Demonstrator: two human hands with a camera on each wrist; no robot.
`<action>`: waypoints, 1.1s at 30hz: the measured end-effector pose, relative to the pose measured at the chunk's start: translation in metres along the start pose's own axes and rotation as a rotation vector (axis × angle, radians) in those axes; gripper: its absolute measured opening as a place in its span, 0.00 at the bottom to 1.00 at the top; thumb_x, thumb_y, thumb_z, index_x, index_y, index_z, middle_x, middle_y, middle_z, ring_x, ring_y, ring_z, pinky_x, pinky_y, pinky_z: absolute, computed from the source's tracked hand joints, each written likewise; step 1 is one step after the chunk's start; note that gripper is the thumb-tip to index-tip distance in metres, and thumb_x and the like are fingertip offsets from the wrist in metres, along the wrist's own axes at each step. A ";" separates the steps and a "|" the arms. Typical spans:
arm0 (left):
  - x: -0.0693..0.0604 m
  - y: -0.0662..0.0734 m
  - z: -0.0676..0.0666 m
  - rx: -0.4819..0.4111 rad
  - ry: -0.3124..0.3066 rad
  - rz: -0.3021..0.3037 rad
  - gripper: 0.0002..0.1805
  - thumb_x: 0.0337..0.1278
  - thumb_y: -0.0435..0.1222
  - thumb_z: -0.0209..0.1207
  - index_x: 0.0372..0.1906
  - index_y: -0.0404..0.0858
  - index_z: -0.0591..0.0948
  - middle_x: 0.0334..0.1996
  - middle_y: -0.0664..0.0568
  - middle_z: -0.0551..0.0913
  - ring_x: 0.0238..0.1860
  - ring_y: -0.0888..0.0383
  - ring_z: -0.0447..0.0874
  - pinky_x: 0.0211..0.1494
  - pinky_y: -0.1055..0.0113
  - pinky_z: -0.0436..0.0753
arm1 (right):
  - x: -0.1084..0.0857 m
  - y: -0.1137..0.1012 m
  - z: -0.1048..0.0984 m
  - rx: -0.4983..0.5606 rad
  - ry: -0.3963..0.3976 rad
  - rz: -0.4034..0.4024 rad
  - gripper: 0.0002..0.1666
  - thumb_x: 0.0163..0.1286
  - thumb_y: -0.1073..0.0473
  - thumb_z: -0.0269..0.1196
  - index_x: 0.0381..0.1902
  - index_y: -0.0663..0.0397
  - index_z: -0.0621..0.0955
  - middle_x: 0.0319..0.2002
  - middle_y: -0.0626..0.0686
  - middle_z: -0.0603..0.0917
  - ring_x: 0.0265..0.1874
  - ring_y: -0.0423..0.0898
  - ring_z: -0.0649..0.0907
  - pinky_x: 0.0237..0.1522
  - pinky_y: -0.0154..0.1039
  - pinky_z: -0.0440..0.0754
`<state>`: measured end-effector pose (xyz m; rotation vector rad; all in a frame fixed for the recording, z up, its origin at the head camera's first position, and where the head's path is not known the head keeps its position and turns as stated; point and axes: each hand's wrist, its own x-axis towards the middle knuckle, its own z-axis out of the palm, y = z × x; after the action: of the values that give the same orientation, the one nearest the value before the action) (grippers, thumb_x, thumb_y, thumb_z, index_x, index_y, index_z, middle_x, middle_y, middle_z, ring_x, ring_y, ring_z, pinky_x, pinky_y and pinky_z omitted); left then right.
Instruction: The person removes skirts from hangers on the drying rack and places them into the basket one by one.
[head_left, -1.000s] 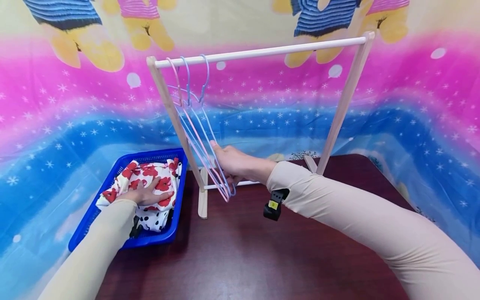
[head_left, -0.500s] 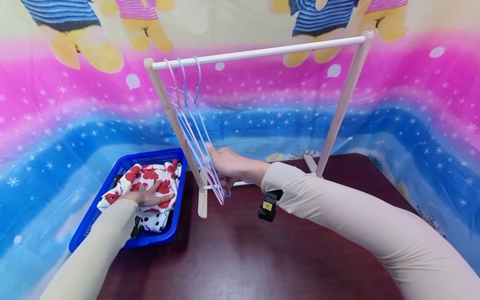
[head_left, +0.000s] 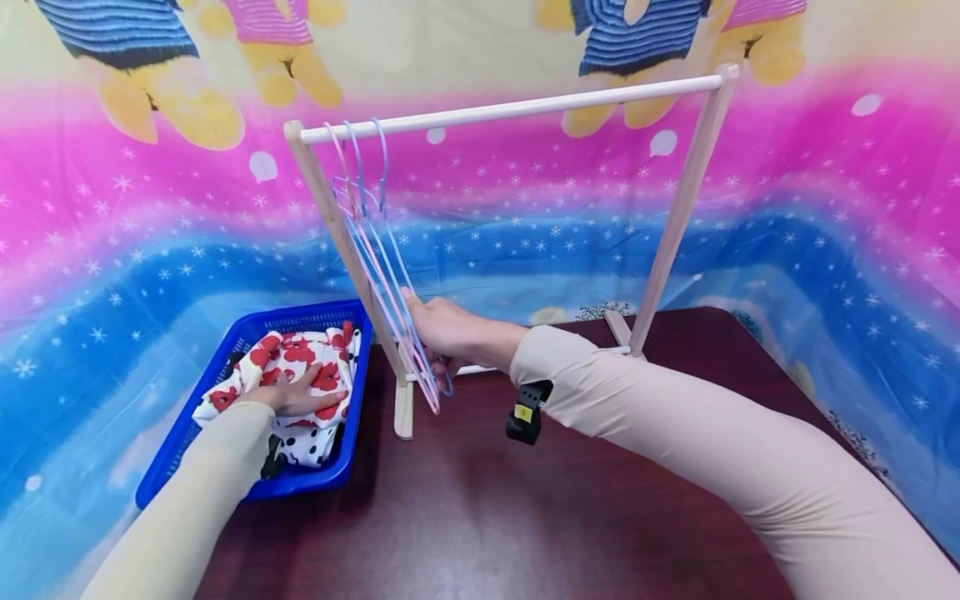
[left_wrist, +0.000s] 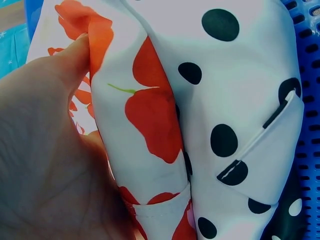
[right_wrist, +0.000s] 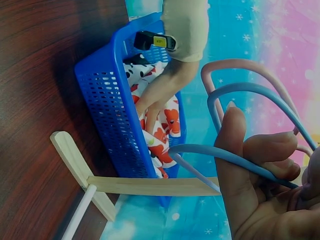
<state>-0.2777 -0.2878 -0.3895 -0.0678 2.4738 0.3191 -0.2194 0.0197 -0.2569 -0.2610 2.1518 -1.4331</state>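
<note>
My right hand [head_left: 450,329] is at the lower part of the hangers on the rack's left end. In the right wrist view its fingers curl round the nearest blue hanger [right_wrist: 197,149]; another blue hanger [right_wrist: 245,87] and a pink hanger [right_wrist: 240,63] are beyond it. All three hooks hang on the white rod [head_left: 525,107]. My left hand [head_left: 292,397] lies with spread fingers on a white garment with red flowers [head_left: 296,348] in the blue basket [head_left: 363,375]. Beside it, a white garment with black dots [left_wrist: 225,140] is folded.
The wooden rack stands on the dark red table [head_left: 540,500], its right post [head_left: 678,225] farther back. Its left foot [head_left: 403,412] is close to the basket's right side. Behind everything hangs a printed cloth backdrop [head_left: 487,183].
My right hand has moved left, and the hangers have slid along the rod toward the left post, closer together. My left hand stays on the flowered garment.
</note>
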 end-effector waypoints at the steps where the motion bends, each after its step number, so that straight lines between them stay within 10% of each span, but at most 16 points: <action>1: 0.001 0.000 0.000 0.000 0.002 0.000 0.61 0.61 0.73 0.43 0.80 0.38 0.34 0.75 0.18 0.28 0.74 0.19 0.25 0.72 0.21 0.40 | 0.000 0.000 0.000 -0.002 0.004 0.000 0.44 0.80 0.30 0.31 0.28 0.62 0.73 0.09 0.49 0.67 0.07 0.45 0.74 0.15 0.46 0.82; 33: -0.005 0.003 -0.011 0.010 -0.031 -0.001 0.60 0.63 0.71 0.45 0.80 0.36 0.35 0.75 0.20 0.41 0.75 0.20 0.41 0.76 0.28 0.53 | 0.001 0.002 0.007 0.087 0.008 -0.083 0.40 0.82 0.34 0.33 0.25 0.58 0.71 0.12 0.49 0.68 0.09 0.45 0.75 0.20 0.44 0.83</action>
<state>-0.2806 -0.2873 -0.3778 -0.0593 2.4446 0.3054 -0.2168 0.0145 -0.2611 -0.3160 2.1007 -1.5719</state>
